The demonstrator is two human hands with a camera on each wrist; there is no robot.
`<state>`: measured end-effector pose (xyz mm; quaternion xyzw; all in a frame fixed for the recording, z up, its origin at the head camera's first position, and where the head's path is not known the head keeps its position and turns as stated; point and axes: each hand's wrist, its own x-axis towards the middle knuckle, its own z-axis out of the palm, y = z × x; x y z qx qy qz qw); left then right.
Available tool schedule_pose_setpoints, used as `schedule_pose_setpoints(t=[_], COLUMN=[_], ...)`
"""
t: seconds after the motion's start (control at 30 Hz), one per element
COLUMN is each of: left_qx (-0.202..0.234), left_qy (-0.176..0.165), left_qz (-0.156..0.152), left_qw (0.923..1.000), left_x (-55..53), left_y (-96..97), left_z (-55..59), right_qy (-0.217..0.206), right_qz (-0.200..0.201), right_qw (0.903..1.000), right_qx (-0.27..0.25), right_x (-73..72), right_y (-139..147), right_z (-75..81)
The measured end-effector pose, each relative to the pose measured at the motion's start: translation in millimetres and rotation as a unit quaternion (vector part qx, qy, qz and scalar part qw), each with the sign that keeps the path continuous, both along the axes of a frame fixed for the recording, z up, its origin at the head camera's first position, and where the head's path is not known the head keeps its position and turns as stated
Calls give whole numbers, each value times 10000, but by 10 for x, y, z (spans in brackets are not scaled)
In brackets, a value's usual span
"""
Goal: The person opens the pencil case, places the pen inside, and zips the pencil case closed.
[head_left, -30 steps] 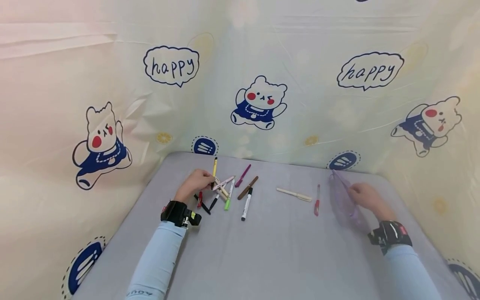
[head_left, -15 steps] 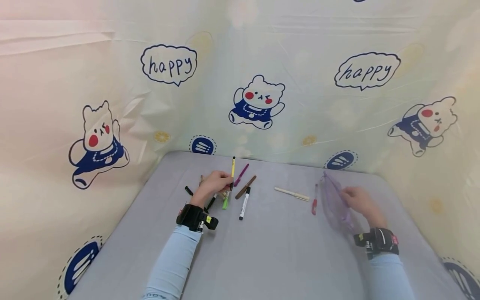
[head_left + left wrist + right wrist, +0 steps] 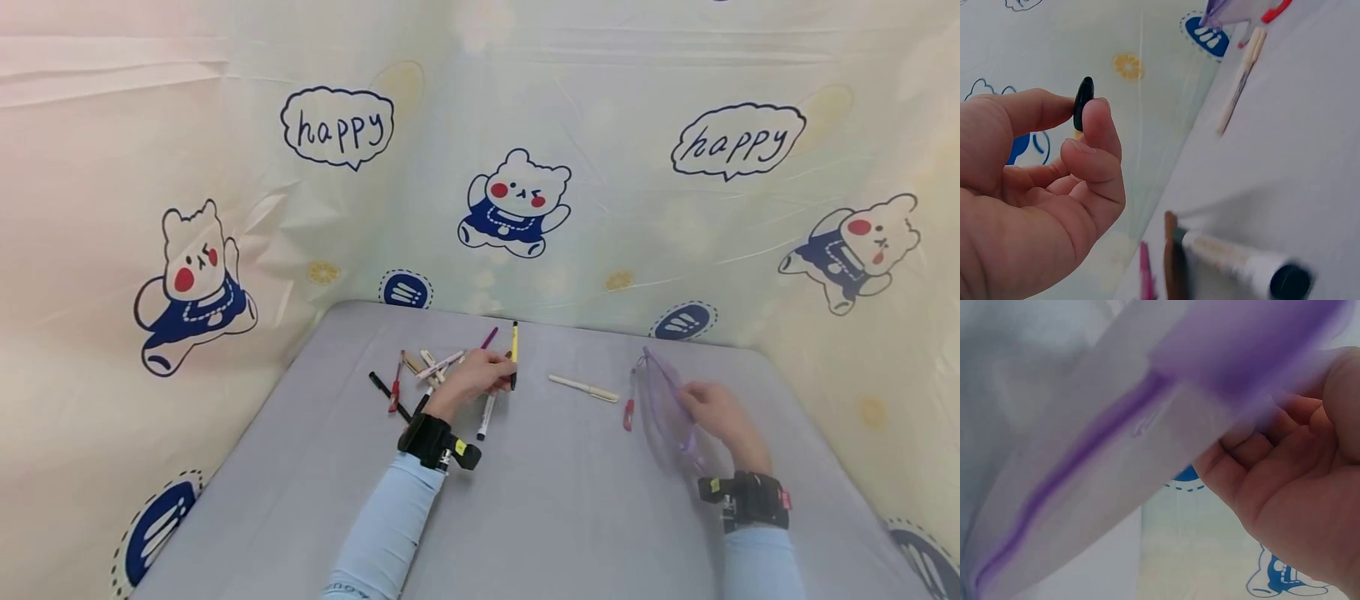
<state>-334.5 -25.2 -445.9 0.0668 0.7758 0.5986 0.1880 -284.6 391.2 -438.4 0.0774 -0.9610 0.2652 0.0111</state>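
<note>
Held upright between the thumb and fingers of my left hand is a yellow pen with black ends. In the left wrist view its black end faces the camera. A thin, see-through purple bag hangs from my right hand, which grips its edge. Close up in the right wrist view, the bag's darker purple edge runs across the picture, its mouth parted. Left of the bag lie a red pen and a cream pen. Below my left hand is a white marker.
Several loose pens, among them a red pen and a black pen, lie crossed at the left of the grey table. A brown pen and a magenta pen are near the white marker. A printed curtain surrounds the table.
My left hand has carried the yellow pen rightward from above the pile to past the white marker. My right hand and the bag have shifted a little left, closer to the red pen.
</note>
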Motion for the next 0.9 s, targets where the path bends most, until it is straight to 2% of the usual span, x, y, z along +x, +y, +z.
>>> schedule_pose_setpoints(t=[0.4, 0.63, 0.77, 0.9], left_qx=[791, 880, 974, 934], left_qy=[-279, -423, -448, -457], left_qz=[-389, -602, -800, -852], left_qw=[9957, 9934, 9910, 9909], left_x=[21, 24, 8, 34], left_y=[586, 932, 1160, 1366], left_z=[-163, -207, -265, -330], right_qy=[25, -26, -90, -99], right_qz=[-4, -11, 9, 89], right_qw=[9999, 9997, 9997, 9994], right_qx=[-142, -239, -245, -316], right_x=[23, -18, -38, -51], right_y=[-35, -22, -43, -56], right_z=[-6, 0, 9, 6])
